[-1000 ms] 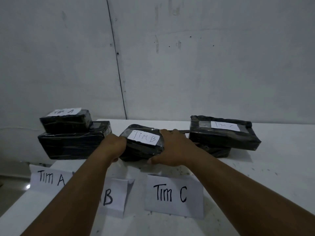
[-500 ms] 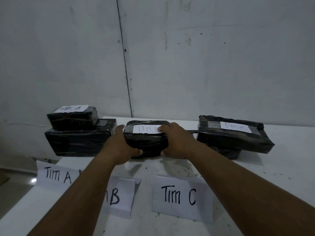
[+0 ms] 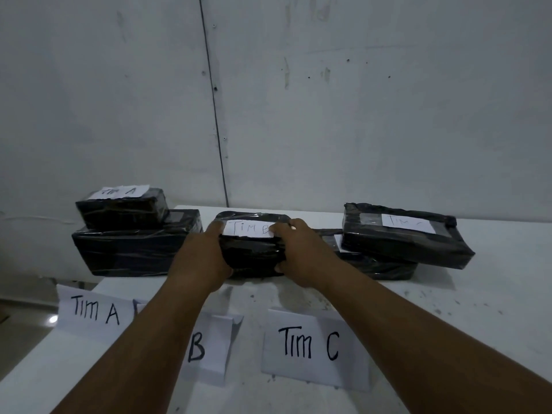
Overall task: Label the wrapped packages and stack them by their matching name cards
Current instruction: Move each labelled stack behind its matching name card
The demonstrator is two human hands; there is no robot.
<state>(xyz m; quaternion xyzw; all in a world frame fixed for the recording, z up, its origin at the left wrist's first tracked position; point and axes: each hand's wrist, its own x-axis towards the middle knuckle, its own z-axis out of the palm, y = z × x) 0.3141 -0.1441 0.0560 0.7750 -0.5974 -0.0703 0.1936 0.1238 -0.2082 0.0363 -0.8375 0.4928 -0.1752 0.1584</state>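
Observation:
A black wrapped package (image 3: 252, 255) with a white "Tim B" label sits on the white table behind the "B" name card (image 3: 209, 348). My left hand (image 3: 203, 258) grips its left end and my right hand (image 3: 301, 255) grips its right end, fingers over the label's edge. To the left, two black packages are stacked, the small top one (image 3: 122, 207) labelled "Tim A", behind the "Tim A" card (image 3: 92, 309). At the right, a labelled package (image 3: 403, 234) lies tilted on another one, behind the "Tim C" card (image 3: 310, 345).
The white table (image 3: 478, 309) stands against a grey wall (image 3: 328, 115). Its left edge runs close to the "Tim A" card, with floor below. The lower package of the left stack (image 3: 128, 252) overhangs that edge.
The "Tim B" package was tilted up a second ago and now lies flat on the table between the two stacks. Both hands stayed on its ends.

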